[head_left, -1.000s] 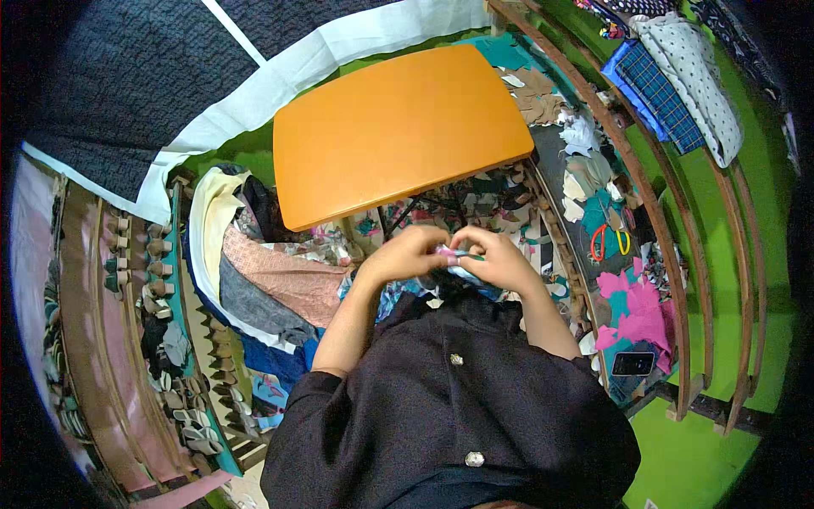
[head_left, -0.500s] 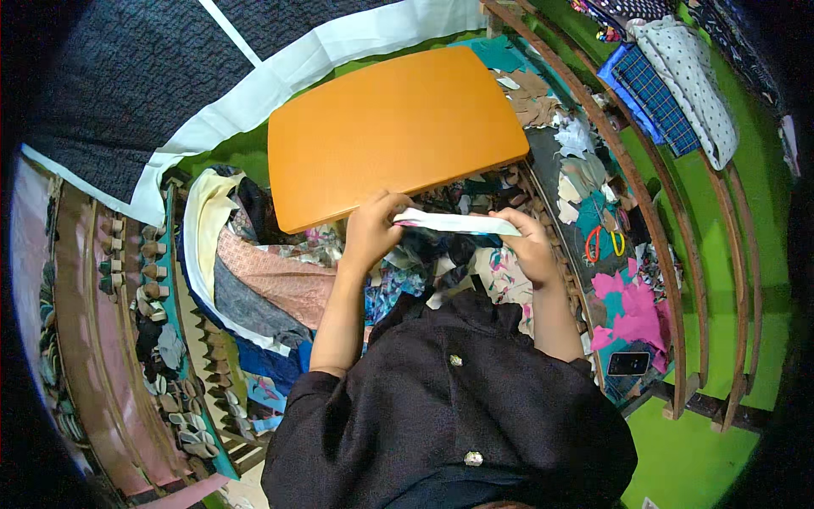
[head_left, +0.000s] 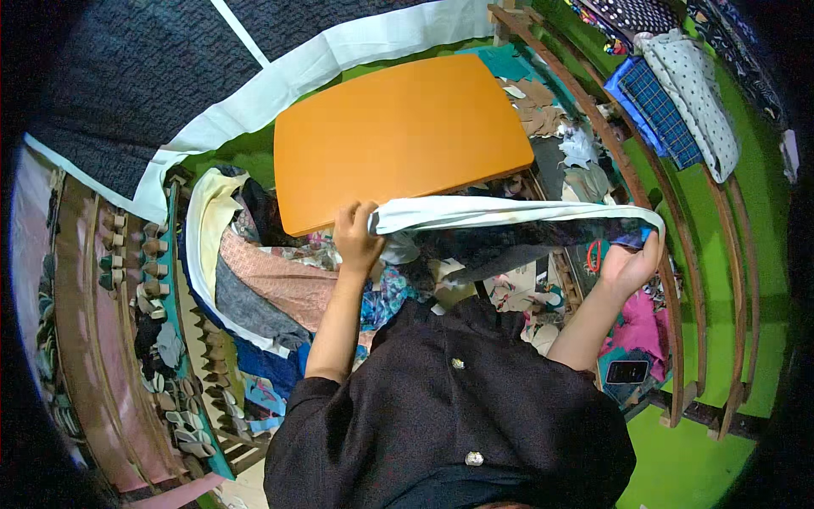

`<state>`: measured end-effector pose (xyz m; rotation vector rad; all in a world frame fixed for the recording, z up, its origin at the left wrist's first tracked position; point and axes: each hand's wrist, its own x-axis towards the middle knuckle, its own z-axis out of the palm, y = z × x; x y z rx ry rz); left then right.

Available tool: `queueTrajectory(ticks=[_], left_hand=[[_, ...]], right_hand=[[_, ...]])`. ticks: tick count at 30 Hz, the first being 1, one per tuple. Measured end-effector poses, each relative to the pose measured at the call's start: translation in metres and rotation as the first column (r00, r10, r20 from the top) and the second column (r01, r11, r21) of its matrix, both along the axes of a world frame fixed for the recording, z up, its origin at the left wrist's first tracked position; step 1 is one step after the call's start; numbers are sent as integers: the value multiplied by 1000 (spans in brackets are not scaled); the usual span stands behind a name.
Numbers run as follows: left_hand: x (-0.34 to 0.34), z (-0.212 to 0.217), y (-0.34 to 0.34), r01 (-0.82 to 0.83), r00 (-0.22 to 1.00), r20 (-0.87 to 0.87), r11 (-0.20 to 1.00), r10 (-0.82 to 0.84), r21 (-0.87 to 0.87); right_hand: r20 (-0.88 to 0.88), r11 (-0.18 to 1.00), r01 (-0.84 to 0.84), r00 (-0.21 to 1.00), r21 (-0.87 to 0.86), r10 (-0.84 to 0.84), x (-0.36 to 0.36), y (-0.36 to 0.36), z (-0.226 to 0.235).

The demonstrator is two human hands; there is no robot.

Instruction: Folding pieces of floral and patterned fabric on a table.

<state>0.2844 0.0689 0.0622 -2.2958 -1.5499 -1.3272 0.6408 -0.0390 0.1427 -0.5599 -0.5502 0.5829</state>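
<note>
One screen — a dark phone (head_left: 628, 371) lying on teal cloth (head_left: 612, 360), lower right.

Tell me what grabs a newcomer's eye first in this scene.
The bright orange table top dominates the upper middle. Just below it, the left hand and right hand stretch a long white strip of cloth out wide between them. Heaps of patterned fabric scraps crowd the space beneath.

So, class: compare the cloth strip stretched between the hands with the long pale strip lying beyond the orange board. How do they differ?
The stretched cloth strip is held in the air, gripped by the left hand and right hand; the long pale strip lies untouched.
The stretched cloth strip runs nearly level, near the orange board; the long pale strip slants on its far side.
Both are pale, narrow fabric.
</note>
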Motion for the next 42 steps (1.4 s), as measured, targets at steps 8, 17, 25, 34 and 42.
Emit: queueTrajectory(ticks=[8, 17, 25, 34, 42], left_hand=[[-22, -52, 10, 286, 945, 293, 800, -146, -527], [-13, 8, 13, 54, 886, -323, 766, -332, -641], [-23, 51, 17, -44, 996, 71, 988, 55, -148], [-24, 0, 17, 246, 969, 133, 884, -210, -397], [-43, -20, 25, 359, 917, 81, 718, -392, -596]], right_hand=[[310, 856, 47, 941, -514, 135, 6, 14, -34], [435, 624, -100, 633, -775, 641, -22, 21, -29], [445, 817, 517, 812, -254, -376, -12, 17, 1], [628, 770, 510, 755, -383, -188, 24, 25, 25], [731, 747, 332, 617, -576, 291, 6, 34, -23]])
